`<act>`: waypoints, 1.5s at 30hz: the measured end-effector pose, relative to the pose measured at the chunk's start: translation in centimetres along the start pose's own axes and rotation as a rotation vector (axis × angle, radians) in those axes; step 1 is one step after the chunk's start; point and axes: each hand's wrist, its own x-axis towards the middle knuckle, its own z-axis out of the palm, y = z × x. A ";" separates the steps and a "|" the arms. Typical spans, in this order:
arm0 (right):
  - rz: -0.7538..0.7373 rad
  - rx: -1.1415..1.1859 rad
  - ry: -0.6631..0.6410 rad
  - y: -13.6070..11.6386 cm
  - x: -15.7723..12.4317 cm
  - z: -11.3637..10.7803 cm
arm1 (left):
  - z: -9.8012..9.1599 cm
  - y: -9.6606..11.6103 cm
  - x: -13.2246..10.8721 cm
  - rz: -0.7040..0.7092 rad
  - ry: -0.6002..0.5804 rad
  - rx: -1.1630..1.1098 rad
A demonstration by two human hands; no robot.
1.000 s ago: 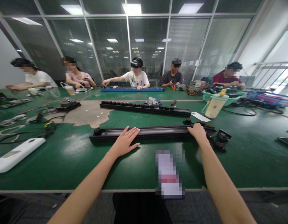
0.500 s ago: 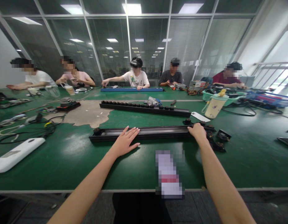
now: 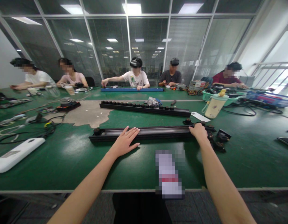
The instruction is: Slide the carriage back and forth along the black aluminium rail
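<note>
A long black rail [image 3: 164,133] with a shiny inner channel lies crosswise in front of me. My left hand [image 3: 124,143] rests on its left half, fingers stretched and apart. A round black piece [image 3: 96,131] sits in the channel's left end. At the rail's right end, my right hand [image 3: 199,133] is closed with curled fingers; what they grip is hidden beneath them. Several loose black parts [image 3: 223,136] lie just right of that hand. Behind, a second black rail [image 3: 144,109] carries a row of round black pieces.
A phone [image 3: 168,174] with a blurred screen overhangs the green table's [image 3: 71,168] front edge. At left lie a white power bank [image 3: 19,154] and cables. A cream tumbler [image 3: 215,105] stands before baskets at right. Several people sit across, one at a blue bar [image 3: 132,90].
My right hand has shifted very slightly right along the rail's end. The left hand stays in place. Across the table, some co-workers have moved their hands and heads a little.
</note>
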 end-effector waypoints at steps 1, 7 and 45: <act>-0.001 0.002 -0.001 0.0 0.0 0.0 | 0.0 0.0 0.0 0.001 0.002 -0.001; 0.018 0.018 -0.007 0.0 0.0 -0.1 | -0.1 0.1 0.0 -0.003 0.012 -0.008; 0.052 0.074 0.028 0.8 0.2 -0.5 | -0.2 0.2 0.0 -0.008 0.002 -0.011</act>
